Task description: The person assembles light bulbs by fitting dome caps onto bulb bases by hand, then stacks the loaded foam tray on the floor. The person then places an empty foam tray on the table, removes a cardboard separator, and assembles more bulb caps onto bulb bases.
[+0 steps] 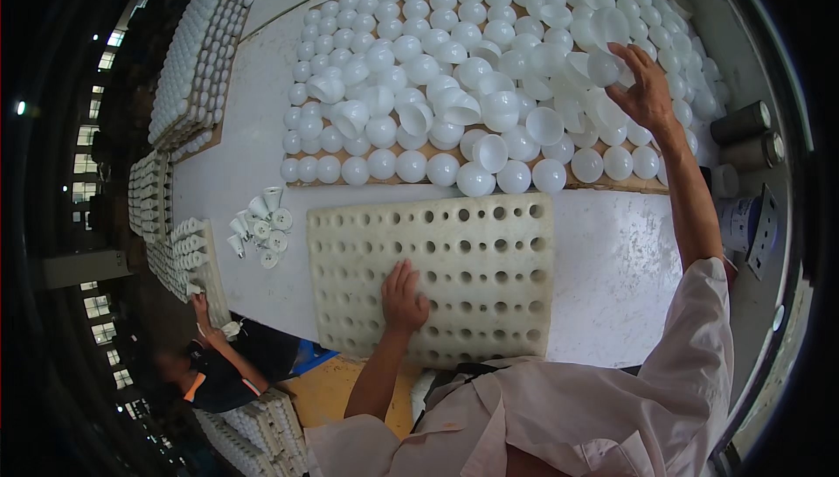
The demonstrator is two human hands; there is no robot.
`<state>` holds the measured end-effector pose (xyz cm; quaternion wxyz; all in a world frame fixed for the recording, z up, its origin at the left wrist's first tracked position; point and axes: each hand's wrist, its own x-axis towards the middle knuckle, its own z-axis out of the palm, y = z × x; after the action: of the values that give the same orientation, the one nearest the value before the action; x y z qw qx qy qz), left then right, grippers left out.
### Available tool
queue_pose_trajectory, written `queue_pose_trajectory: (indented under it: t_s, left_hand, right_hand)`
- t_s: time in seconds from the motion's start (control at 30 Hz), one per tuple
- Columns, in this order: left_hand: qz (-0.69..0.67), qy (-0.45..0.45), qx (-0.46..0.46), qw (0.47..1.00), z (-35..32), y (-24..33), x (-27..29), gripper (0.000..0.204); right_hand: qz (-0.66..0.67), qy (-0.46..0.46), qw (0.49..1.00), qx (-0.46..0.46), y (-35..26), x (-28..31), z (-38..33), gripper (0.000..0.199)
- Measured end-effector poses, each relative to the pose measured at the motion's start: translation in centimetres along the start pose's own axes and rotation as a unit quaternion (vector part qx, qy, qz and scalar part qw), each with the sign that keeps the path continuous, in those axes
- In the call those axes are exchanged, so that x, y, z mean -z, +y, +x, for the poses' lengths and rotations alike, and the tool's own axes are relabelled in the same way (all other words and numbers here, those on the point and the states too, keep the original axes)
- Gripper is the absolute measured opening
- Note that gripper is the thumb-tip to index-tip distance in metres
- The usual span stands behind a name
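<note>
My right hand (645, 92) reaches out over a crowd of white domes and pinches one translucent white bulb cover (603, 69) between thumb and fingers. Other covers lie right around it, some tipped with their hollow side showing, like this open cup (544, 125). Nearer to me, my left hand (405, 299) rests with fingers stretched out on a cream foam tray (472, 278). Rows of round holes, large and small, run across that tray, and no bulb part stands in them.
Left of the tray lies a small heap of white bulb bases (262, 225). Stacked trays of white parts (205, 48) stand at the far left. A co-worker's hand (208, 328) touches a tray there. Dark cylinders (741, 123) and a white-blue tub (738, 222) sit along the right edge.
</note>
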<state>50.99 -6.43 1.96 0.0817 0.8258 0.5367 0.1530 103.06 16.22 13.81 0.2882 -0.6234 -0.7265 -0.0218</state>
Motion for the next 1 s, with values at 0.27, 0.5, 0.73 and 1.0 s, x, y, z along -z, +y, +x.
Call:
queue_pose_trajectory:
  t_s: [0.27,0.5,0.73,1.0]
  left_hand:
    - [-0.034,0.038,0.013,0.999,-0.6,-0.2,0.5,0.046]
    - [-0.081,0.062,-0.005,0.995,-1.1,-1.5,0.4,0.044]
    - [-0.167,0.073,-0.010,0.983,-1.7,-2.6,0.2,0.042]
    - [-0.409,0.210,0.042,0.887,-7.4,-20.5,11.2,0.016]
  right_hand:
    - [-0.069,-0.023,0.995,-0.069,-10.9,-8.1,6.4,0.041]
    - [0.034,0.070,0.994,-0.076,-17.5,-10.6,6.3,0.036]
    - [-0.056,0.106,0.991,-0.062,-25.6,-17.6,6.2,0.036]
    - [-0.121,0.054,0.971,-0.197,-32.2,-20.0,7.8,0.043]
